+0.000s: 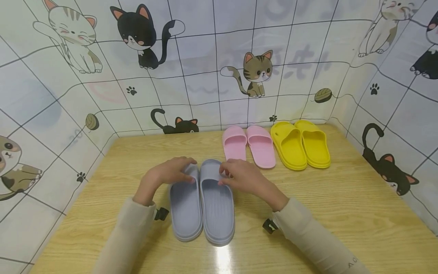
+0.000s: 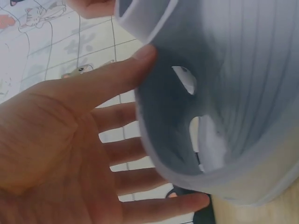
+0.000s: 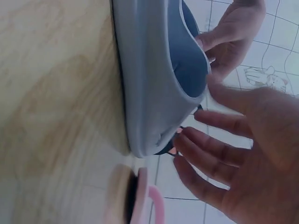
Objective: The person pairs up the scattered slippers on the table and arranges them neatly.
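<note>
A pair of grey slippers lies flat, side by side, on the wooden table in the head view: the left slipper (image 1: 186,217) and the right slipper (image 1: 218,213). Over the left one's upper is my left hand (image 1: 171,171), its thumb at the opening's rim. In the left wrist view this hand (image 2: 56,135) has its fingers spread and fairly straight beside the upper. My right hand (image 1: 248,177) hovers at the right slipper's upper. The right wrist view shows that hand (image 3: 261,149) with loosely bent fingers apart from the upper, its thumb near the rim.
Behind my right hand stand pink slippers (image 1: 261,152), with yellow clogs (image 1: 291,152) to their right. They sit near the back edge of the wooden table (image 1: 342,213). White walls (image 1: 205,83) printed with cartoon cats enclose the back and sides.
</note>
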Demonstrator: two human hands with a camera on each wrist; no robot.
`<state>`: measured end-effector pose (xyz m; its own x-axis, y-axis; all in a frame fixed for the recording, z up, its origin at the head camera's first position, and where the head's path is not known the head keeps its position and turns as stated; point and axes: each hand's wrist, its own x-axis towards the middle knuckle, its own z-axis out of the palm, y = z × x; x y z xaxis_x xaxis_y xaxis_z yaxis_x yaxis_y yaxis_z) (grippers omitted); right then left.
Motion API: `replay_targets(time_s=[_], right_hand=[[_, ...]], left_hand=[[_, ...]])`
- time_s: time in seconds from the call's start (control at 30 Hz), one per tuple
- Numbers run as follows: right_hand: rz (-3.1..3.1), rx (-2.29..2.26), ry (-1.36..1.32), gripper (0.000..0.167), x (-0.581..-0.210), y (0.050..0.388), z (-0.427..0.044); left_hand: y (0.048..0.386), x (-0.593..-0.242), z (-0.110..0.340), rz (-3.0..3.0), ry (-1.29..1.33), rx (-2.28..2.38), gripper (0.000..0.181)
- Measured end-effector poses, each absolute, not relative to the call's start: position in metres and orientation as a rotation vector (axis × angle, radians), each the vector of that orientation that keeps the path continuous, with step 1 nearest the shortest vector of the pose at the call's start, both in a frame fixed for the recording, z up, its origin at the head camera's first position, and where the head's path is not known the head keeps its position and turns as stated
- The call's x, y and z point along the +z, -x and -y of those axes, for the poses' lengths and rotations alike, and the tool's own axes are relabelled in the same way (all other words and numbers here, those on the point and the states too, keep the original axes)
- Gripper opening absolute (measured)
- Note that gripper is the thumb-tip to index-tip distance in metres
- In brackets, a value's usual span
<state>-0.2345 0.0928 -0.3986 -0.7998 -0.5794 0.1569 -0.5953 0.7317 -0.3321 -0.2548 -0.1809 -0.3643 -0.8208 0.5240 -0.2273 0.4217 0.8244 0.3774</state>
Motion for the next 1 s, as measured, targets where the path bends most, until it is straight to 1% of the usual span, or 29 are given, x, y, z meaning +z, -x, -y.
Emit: replay_targets(time_s=[0.13,0.3,0.43,0.6,0.8,0.9,1.0], right_hand=[[2.919,0.490,-1.085,0.053,-0.392,0.225,-0.091],[2.926,0.354,-1.278,0.089,-0.383,0.207,-0.084],[2.941,0.218,-1.354,0.111,-0.378,0.191,-0.077],[3.009,0.034,-1.349,0.123,-0.378,0.174,-0.071],[3.016,-0.078,-1.369,0.134,-0.380,0.165,-0.065],[3.012,-0.105,-1.378,0.136,-0.380,0.164,-0.062],[3.018,-0.116,-1.375,0.138,-0.381,0.164,-0.061]], left_hand=[[0.247,-0.358,0.176,-2.711,-0.660,0.396,0.067],[0.235,-0.345,0.165,-2.747,-0.686,0.268,0.062],[0.224,-0.338,0.156,-2.762,-0.708,0.203,0.060],[0.214,-0.335,0.149,-2.754,-0.712,0.211,0.059],[0.207,-0.335,0.143,-2.733,-0.685,0.157,0.056],[0.203,-0.338,0.143,-2.736,-0.647,0.148,0.062],[0.196,-0.344,0.145,-2.773,-0.681,0.133,0.069]])
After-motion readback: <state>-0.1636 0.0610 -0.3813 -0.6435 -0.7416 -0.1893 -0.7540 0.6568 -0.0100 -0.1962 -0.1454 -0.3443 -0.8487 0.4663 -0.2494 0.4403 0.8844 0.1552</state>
